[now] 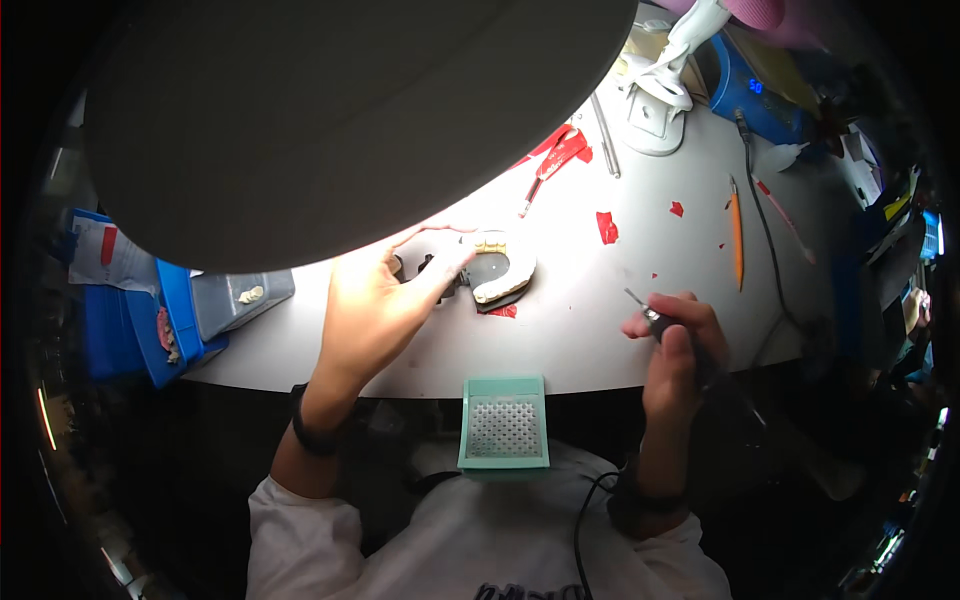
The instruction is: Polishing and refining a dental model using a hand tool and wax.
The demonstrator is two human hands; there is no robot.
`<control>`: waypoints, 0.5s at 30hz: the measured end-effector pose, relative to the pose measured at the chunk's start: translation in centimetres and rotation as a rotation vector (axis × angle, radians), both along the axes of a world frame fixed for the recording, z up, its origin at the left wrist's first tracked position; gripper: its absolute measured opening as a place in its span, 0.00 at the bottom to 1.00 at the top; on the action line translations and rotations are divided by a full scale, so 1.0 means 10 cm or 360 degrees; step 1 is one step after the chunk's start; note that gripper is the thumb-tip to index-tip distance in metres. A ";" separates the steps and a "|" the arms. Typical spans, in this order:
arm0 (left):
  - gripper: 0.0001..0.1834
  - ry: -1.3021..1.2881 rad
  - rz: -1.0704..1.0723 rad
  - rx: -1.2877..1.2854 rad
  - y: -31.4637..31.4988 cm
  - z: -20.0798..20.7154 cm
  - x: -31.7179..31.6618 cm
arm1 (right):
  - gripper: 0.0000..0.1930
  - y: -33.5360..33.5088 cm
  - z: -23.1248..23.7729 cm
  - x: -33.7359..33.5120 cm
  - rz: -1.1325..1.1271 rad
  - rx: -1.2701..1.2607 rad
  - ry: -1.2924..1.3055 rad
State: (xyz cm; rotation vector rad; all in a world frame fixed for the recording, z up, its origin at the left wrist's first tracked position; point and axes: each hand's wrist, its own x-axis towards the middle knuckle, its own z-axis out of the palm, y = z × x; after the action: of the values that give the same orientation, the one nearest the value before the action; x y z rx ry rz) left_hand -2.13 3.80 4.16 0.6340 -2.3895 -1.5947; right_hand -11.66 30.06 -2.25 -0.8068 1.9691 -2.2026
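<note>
My left hand [372, 300] is closed around the black hinged articulator of a dental model, its thumb and fingers reaching the left side. The cream, horseshoe-shaped dental model [518, 277] sits on a black base under the bright light. Off to the right and nearer me, my right hand [680, 340] grips a dark-handled wax carver [655, 318] like a pen. Its thin metal tip points up and left, apart from the model. The carver's rear end is blurred. Red wax [500, 311] shows at the model's near edge.
A large dark lamp shade [350, 120] covers the upper left. Blue trays [180, 320] and a clear box [240, 300] stand left. Red wax scraps [607, 228], an orange-handled tool [737, 240] and a black cord [762, 200] lie right. A green grated tray [504, 466] juts from the near edge.
</note>
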 end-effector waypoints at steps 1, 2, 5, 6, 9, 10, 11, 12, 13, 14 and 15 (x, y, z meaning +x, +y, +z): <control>0.10 -0.0180 0.0021 0.0049 0.01 0.04 -0.05 | 0.16 0.04 0.02 -0.01 -0.0031 -0.0029 -0.0079; 0.09 -0.0248 0.0022 -0.0048 0.04 0.07 -0.09 | 0.20 0.06 0.05 -0.02 -0.0110 -0.0015 -0.0122; 0.09 -0.0144 -0.0108 -0.0119 0.01 -0.09 -0.20 | 0.23 0.26 0.03 -0.10 -0.0176 0.0020 -0.0132; 0.09 -0.0156 -0.0122 -0.0116 0.01 -0.11 -0.22 | 0.29 0.30 0.03 -0.12 -0.0255 0.0062 -0.0135; 0.09 -0.0151 -0.0190 -0.0372 -0.03 -0.17 -0.24 | 0.31 0.55 0.03 -0.18 -0.0222 0.0080 -0.0197; 0.09 -0.0129 -0.0171 -0.0345 -0.04 -0.17 -0.23 | 0.30 0.56 0.03 -0.18 -0.0243 0.0004 -0.0259; 0.09 -0.0106 -0.0150 -0.0318 -0.03 -0.17 -0.23 | 0.30 0.60 0.04 -0.20 -0.0245 0.0008 -0.0269; 0.09 -0.0113 -0.0158 -0.0311 -0.03 -0.17 -0.24 | 0.29 0.65 0.05 -0.21 -0.0280 -0.0109 -0.0377; 0.09 -0.0082 -0.0193 -0.0370 -0.02 -0.15 -0.24 | 0.28 0.68 0.09 -0.22 -0.0314 -0.0226 -0.0483; 0.09 -0.0049 -0.0227 -0.0428 -0.01 -0.14 -0.24 | 0.23 0.69 0.16 -0.25 -0.0278 -0.0289 -0.0541; 0.09 -0.0051 -0.0238 -0.0416 -0.01 -0.14 -0.24 | 0.23 0.74 0.18 -0.26 -0.0291 -0.0279 -0.0543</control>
State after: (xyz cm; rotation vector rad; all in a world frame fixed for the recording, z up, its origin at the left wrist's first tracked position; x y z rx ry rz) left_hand -4.49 3.74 2.72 0.4425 -2.6629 -1.2973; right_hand -14.30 37.46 -0.47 -0.2447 1.7652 -2.4423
